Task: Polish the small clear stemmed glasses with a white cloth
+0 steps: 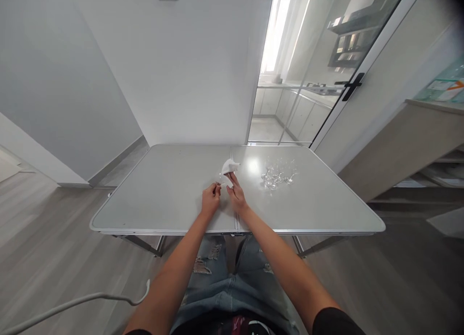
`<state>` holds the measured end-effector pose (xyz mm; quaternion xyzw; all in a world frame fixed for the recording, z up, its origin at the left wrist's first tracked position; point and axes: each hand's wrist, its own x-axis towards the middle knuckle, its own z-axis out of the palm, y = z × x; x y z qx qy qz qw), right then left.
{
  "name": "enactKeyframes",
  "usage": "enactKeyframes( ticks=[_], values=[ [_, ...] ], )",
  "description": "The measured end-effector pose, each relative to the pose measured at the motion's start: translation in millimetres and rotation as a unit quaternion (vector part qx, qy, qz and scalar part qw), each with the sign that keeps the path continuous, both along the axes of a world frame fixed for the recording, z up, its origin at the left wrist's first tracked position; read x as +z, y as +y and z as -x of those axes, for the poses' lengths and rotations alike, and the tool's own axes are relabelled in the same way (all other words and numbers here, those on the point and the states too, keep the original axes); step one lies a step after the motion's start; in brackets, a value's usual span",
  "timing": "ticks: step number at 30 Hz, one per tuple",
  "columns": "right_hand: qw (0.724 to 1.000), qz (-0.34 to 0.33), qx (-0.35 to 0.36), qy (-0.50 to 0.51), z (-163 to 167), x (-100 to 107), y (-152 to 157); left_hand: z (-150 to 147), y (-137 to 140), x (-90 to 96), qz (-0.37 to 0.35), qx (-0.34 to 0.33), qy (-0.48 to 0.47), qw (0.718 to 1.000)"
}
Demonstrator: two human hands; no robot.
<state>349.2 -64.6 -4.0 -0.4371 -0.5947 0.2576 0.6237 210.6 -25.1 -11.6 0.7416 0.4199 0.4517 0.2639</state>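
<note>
In the head view a crumpled white cloth or tissue (229, 167) sits at the fingertips of my right hand (237, 196), whose fingers reach up along and under it. My left hand (210, 198) is just to the left, fingers curled into a pinch close to the cloth's lower edge. Something small and thin shows at its fingertips, too small to name. A faint clear edge appears beside the cloth, between the hands. To the right lies a loose pile of clear, shiny small pieces (276, 176), apart from both hands.
Both hands are over a light grey folding table (174, 195) with a metal rim and a centre seam. A white wall (181, 74) stands behind it, with a glass door (311, 59) at back right. A wooden shelf (406, 151) is at right; a pale cable (90, 296) curves at lower left.
</note>
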Motion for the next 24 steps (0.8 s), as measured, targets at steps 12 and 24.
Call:
enactKeyframes(
  ticks=[12, 24],
  values=[
    [0.948, -0.099, -0.091, -0.287, -6.4, 0.2, -2.7, -3.4, 4.4, -15.4, -0.128, -0.054, 0.174, 0.975],
    [0.987, 0.025, -0.157, 0.008, -34.7, 0.8, 5.6, -3.4, -4.3, -5.8, -0.180, -0.110, 0.285, 0.935]
  ],
)
